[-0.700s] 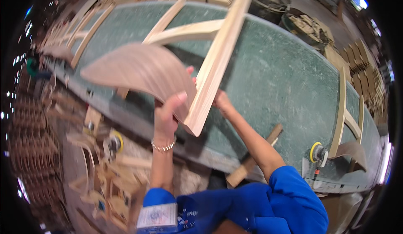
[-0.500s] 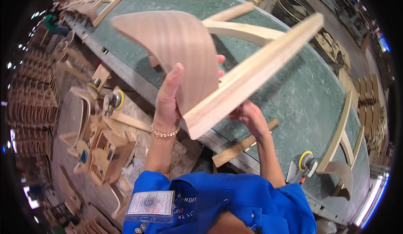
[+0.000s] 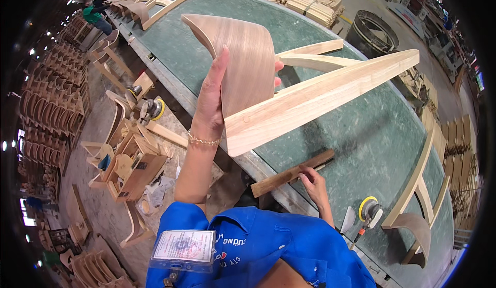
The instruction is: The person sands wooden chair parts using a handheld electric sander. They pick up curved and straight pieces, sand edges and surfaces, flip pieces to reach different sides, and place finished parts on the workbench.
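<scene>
My left hand (image 3: 211, 89) grips a wooden chair frame, its thumb on the front of a curved brown plywood backrest (image 3: 248, 55) and its fingertips behind. A pale wooden leg (image 3: 323, 99) joined to the backrest slants up to the right, with a curved brace (image 3: 320, 62) behind it. My right hand (image 3: 315, 186) is low at the table edge, fingers curled together beside a brown wooden bar (image 3: 292, 173). A thin item lies along that bar; the fingers are on it or right beside it, and its kind is too small to make out.
Beneath the frame is a green-topped table (image 3: 206, 19). A yellow-rimmed sander (image 3: 369, 210) and another chair frame (image 3: 413, 195) lie on its right. At left are a second sander (image 3: 154, 109), a wooden box of parts (image 3: 137, 164) and stacked curved panels (image 3: 44, 112). Far off stands a co-worker (image 3: 95, 15).
My right hand has left the underside of the chair frame and come down to the wooden bar. My left hand still holds the frame, whose leg now shows more of its broad face.
</scene>
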The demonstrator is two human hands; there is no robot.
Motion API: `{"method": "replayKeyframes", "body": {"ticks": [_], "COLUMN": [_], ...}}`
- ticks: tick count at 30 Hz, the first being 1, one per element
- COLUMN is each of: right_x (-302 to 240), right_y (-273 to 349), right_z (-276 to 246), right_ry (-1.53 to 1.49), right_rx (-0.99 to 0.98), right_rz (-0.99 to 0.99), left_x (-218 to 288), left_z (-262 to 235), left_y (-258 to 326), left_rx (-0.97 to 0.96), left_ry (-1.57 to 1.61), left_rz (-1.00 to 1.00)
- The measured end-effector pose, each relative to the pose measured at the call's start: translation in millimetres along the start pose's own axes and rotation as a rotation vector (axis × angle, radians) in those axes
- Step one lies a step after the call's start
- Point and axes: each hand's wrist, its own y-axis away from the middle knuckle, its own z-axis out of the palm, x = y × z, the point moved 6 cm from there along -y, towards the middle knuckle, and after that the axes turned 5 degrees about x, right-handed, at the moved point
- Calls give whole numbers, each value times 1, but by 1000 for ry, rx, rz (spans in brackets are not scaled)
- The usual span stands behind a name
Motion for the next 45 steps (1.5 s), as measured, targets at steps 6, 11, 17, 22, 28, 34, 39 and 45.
{"method": "replayKeyframes", "body": {"ticks": [6, 11, 17, 22, 28, 34, 39, 45], "right_x": [-14, 58, 64, 148, 126, -58, -227, -277], "right_y": [-1, 58, 180, 203, 185, 118, 90, 70], "right_z": [-16, -111, -209, -265, -298, -188, -104, -64], "right_ry": [476, 388, 1407, 744, 692, 152, 293, 433], "right_rx": [210, 799, 1255, 948, 944, 743, 449, 292], "right_rz": [-346, 2, 222, 575, 518, -109, -631, -738], "left_x": [6, -19, -22, -22, -46, -46, -56, -54], "left_z": [-3, -10, 22, 31, 45, 43, 48, 55], "left_y": [-21, -35, -4, -2, -5, 15, 19, 16], "left_rx": [49, -27, -233, -195, -45, 32, -4, 77], "left_ry": [-127, 8, 302, 395, 300, 189, 209, 175], "left_rz": [58, -20, -148, -165, -31, 27, 13, 41]}}
